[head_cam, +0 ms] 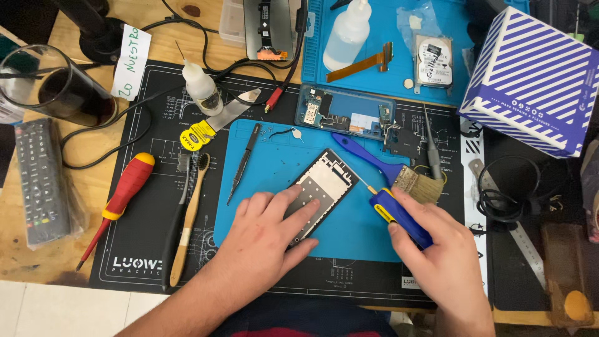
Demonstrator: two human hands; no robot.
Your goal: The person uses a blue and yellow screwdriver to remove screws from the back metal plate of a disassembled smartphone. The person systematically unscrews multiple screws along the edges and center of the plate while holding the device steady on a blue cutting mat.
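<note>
Blue-and-white striped box [535, 78] sits at two o'clock; white paper note [131, 61], green handwriting, lies at ten o'clock.

Wooden table [37, 262], black work mat [143, 249] on it, pale tiled floor [56, 312] below

You're gripping a blue-and-yellow screwdriver [399, 215] over a light blue mat [362, 231]; at upper right, a box [530, 81] striped blue and white; at left, a red-and-yellow screwdriver [125, 187].
</note>
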